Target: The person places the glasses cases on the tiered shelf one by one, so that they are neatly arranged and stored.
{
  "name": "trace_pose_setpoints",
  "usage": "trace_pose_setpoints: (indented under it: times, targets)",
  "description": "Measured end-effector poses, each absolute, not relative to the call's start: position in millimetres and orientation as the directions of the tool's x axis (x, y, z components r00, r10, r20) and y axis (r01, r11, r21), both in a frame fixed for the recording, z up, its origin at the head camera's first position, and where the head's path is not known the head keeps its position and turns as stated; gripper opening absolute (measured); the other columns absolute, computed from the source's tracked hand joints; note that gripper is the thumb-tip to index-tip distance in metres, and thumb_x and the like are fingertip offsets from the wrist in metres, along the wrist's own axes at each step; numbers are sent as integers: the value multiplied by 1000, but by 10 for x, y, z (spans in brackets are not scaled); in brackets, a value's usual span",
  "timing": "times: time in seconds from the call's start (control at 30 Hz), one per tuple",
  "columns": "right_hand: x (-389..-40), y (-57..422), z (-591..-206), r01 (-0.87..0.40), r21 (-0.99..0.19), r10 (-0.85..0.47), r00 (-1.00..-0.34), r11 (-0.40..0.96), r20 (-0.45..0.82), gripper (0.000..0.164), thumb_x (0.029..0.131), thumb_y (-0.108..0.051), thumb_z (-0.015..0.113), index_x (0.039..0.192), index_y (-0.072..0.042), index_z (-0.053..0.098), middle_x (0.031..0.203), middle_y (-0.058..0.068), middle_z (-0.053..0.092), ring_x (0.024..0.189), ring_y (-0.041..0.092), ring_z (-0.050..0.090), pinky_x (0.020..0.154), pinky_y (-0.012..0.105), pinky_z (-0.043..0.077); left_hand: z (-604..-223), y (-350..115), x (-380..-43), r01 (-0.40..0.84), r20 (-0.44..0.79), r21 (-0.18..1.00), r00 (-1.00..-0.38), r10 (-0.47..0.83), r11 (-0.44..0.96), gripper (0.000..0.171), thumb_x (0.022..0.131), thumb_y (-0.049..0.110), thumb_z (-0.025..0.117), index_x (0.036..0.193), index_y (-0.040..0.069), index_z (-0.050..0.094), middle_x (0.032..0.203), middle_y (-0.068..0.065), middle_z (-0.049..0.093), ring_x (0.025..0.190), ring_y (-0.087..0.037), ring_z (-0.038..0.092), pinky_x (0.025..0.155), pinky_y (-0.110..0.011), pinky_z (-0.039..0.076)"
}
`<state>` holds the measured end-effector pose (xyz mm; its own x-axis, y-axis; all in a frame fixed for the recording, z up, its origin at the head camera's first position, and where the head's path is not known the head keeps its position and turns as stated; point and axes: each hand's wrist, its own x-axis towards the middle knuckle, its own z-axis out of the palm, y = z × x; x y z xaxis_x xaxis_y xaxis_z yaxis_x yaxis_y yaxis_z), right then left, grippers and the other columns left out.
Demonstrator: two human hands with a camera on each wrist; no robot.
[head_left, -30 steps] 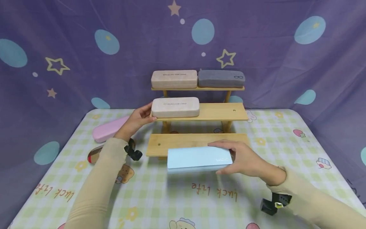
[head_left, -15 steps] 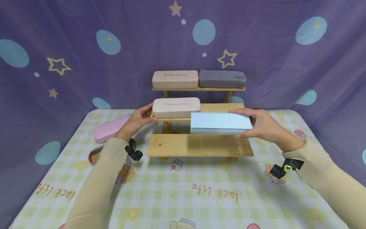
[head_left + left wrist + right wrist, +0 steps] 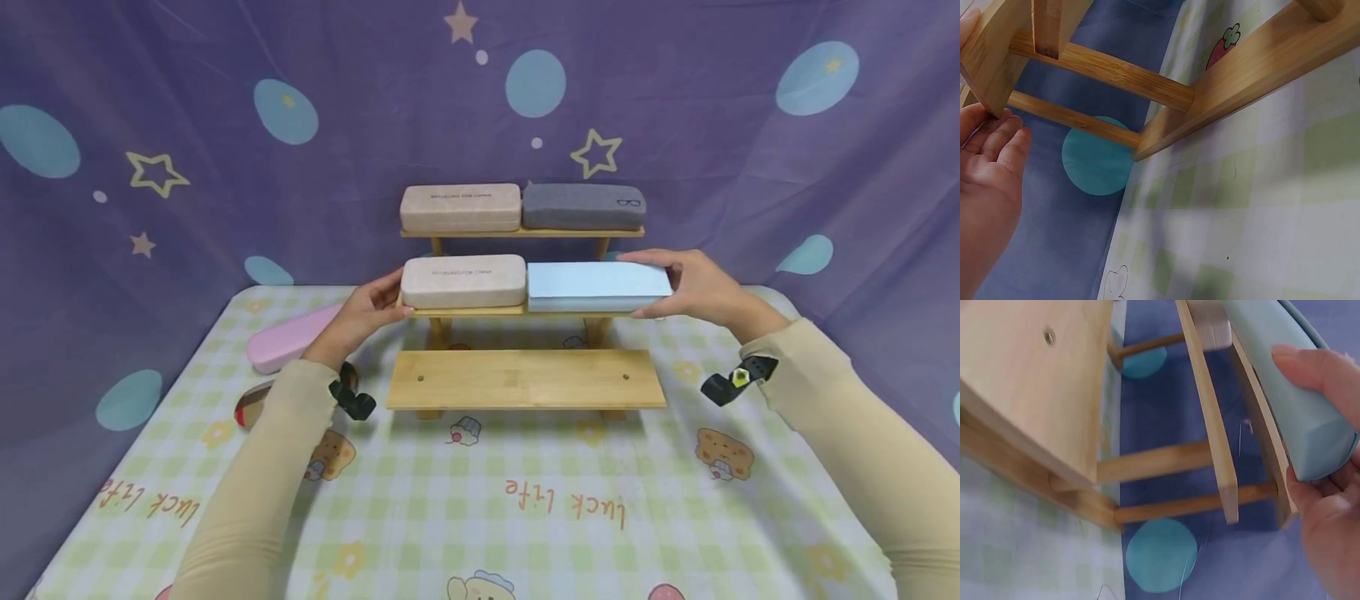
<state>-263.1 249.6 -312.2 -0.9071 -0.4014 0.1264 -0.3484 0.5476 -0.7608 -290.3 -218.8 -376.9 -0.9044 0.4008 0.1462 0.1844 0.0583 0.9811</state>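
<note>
In the head view my right hand [image 3: 703,287] holds a light blue glasses case [image 3: 585,282] by its right end, thumb in front and fingers behind. The case lies along the right half of the middle board of a three-tier wooden display stand [image 3: 525,379]. Beside its left end rests an off-white glasses case [image 3: 463,283] with small lettering. My left hand [image 3: 358,315] grips the left end of that middle board, next to the off-white case. The right wrist view has the blue case [image 3: 1291,406] close over the board, with the thumb on its side.
On the top board sit a beige glasses case [image 3: 461,210] and a grey-blue one [image 3: 583,208]. A pink case [image 3: 288,340] and a brown, red-marked case [image 3: 251,406] lie on the checked tablecloth [image 3: 420,517], partly behind my left arm. A purple curtain [image 3: 375,108] hangs behind.
My right hand has carried the blue case up and back, from in front of the lowest board to the middle board's right half. The left hand has stayed in place.
</note>
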Motion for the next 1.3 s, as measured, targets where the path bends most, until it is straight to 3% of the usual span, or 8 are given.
trace_pose_setpoints:
  times: [0.37, 0.67, 1.3]
  targets:
    - [-2782, 2639, -3176, -299, -755, -371, -925, 584, 80, 74, 68, -16, 86, 135, -19, 54, 122, 10, 58, 86, 19, 59, 65, 30, 52, -3775, -2190, -2903, 180, 138, 981, -906, 401, 68, 72, 88, -9, 58, 148, 0, 21, 151, -20, 26, 136, -34, 30, 91, -17, 45]
    - [-2899, 2553, -3230, -279, -782, -403, -915, 557, 40, 73, 69, -13, 85, 135, -18, 54, 125, 11, 57, 91, 19, 59, 72, 26, 50, -3796, -2209, -2927, 182, 142, 981, -905, 400, 64, 72, 88, -7, 59, 148, 0, 21, 151, -22, 25, 136, -35, 30, 90, -17, 45]
    - [-2989, 2514, -3354, -263, -815, -422, -906, 516, 26, 71, 70, -11, 84, 134, -18, 55, 123, 11, 58, 91, 24, 59, 72, 30, 50, -3779, -2204, -2918, 177, 135, 982, -905, 405, 68, 72, 88, -6, 60, 149, 1, 22, 151, -19, 26, 135, -31, 33, 91, -17, 45]
